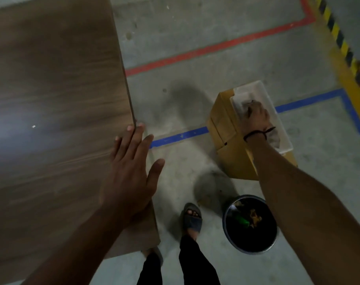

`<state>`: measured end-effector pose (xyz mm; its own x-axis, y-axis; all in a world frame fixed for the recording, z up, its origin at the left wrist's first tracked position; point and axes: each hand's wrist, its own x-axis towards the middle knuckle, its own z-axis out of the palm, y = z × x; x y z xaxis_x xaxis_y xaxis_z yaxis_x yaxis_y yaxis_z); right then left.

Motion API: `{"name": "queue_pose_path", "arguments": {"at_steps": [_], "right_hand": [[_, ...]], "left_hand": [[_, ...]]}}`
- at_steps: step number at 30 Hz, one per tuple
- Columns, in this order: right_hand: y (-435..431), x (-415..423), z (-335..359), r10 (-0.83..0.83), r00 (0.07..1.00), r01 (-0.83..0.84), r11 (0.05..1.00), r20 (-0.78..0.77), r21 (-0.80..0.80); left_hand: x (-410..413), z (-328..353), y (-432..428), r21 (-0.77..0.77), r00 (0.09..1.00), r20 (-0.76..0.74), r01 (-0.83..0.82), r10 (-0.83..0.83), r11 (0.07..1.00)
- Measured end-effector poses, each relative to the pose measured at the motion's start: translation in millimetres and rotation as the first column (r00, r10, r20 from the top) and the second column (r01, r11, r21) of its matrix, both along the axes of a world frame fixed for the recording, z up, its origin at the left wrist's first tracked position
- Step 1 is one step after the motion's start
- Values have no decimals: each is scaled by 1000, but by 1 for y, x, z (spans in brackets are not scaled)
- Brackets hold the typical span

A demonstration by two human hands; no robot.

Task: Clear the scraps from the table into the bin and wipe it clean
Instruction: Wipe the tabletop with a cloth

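Low on the floor (pixel 195 38), a round dark bin (pixel 226 233) is seen holding yellowish scraps (pixel 254 215) and something green. A sandalled foot (pixel 192 218) is planted just beside it. Beyond the bin, a cardboard box (pixel 224 120) is topped by a white tray (pixel 263 93). The right hand (pixel 256 118) is curled into crumpled pale material (pixel 275 137) in the tray. At left, the wooden bench (pixel 51 89) is touched at its edge by the left hand (pixel 131 171), fingers (pixel 138 138) straight and spread.
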<state>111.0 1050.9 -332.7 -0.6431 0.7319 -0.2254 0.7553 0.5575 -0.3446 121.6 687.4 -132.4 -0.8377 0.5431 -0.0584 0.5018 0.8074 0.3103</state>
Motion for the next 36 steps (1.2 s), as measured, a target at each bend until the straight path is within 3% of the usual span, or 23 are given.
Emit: {"name": "queue_pose_path", "arguments": {"at_steps": [3,6,12,15,17,23,31,36], "right_hand": [[14,-5,-19,-129,990,132,990,56,-53],[20,-8,-34,-142,987,148,986,71,-78],[26,-17,-30,-196,969,197,980,152,9],[35,-16,-35,-236,970,239,969,57,-62],[41,-18,-36,-256,962,262,964,90,-56],[45,-14,-29,-104,967,112,993,230,-20],[48,-18,-29,-100,977,122,986,188,-114],[36,-28,-18,-42,967,39,999,250,17]], "left_hand": [[1,2,1,-15,1000,8,-4,4,1000],[1,3,0,-12,1000,14,-17,18,1000],[1,5,1,-6,1000,16,-19,19,1000],[0,7,0,-17,1000,25,-12,12,1000],[0,8,-1,-15,999,33,-2,3,1000],[0,5,-2,0,999,45,5,-5,1000],[-2,5,-3,3,999,39,20,-20,1000],[-3,6,-4,9,999,33,18,-18,1000]]}}
